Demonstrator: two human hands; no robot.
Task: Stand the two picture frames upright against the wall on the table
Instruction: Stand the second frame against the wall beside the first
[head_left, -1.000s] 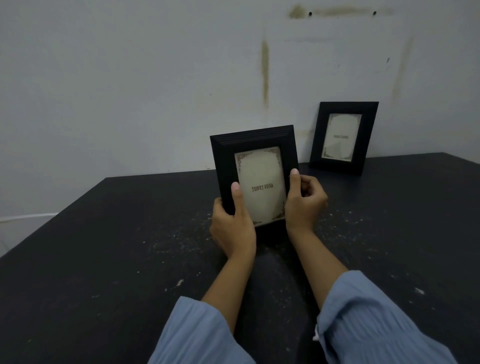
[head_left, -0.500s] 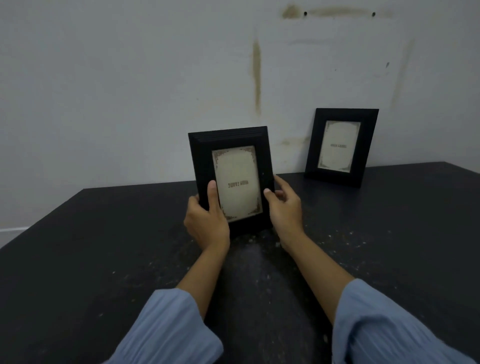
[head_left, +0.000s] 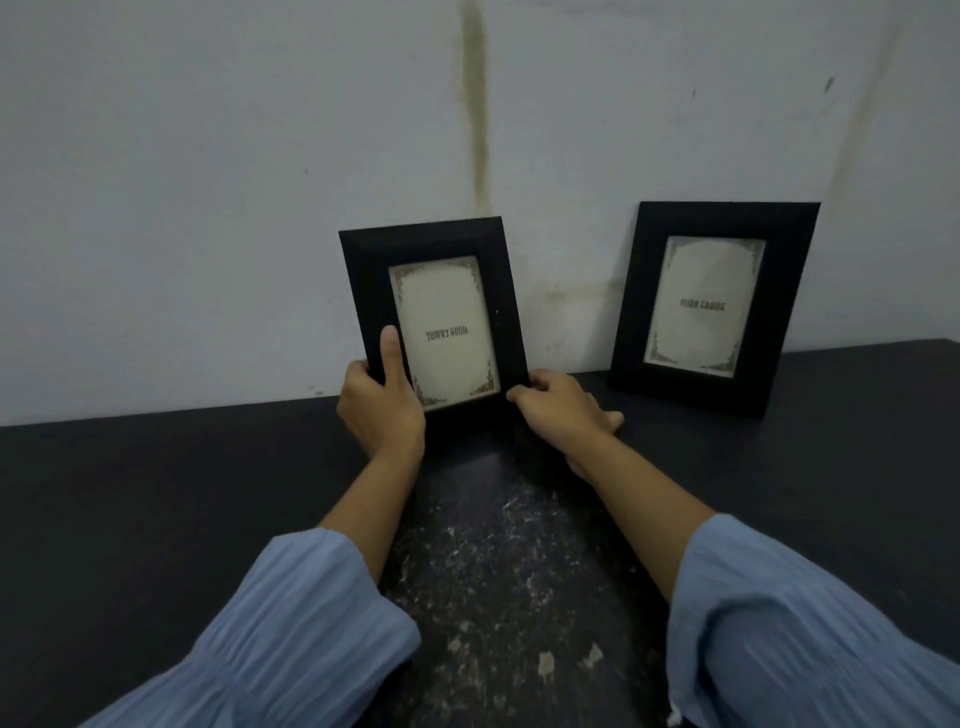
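A black picture frame (head_left: 441, 291) with a cream card, its print upside down, stands upright near the wall at the centre of the dark table (head_left: 156, 493). My left hand (head_left: 379, 405) grips its lower left corner, thumb on the front. My right hand (head_left: 563, 410) holds the lower right corner with its fingertips, the other fingers spread toward the table. A second black frame (head_left: 711, 306) leans upright against the wall to the right, untouched.
The white wall (head_left: 208, 208) behind carries a brown vertical stain (head_left: 480, 119). The table's middle is scuffed with pale specks (head_left: 498, 561). My blue sleeves (head_left: 291, 639) fill the bottom of the view.
Both hands have carried the frame away from me toward the wall and slightly left. My right hand has slid down from the frame's side to its lower corner.
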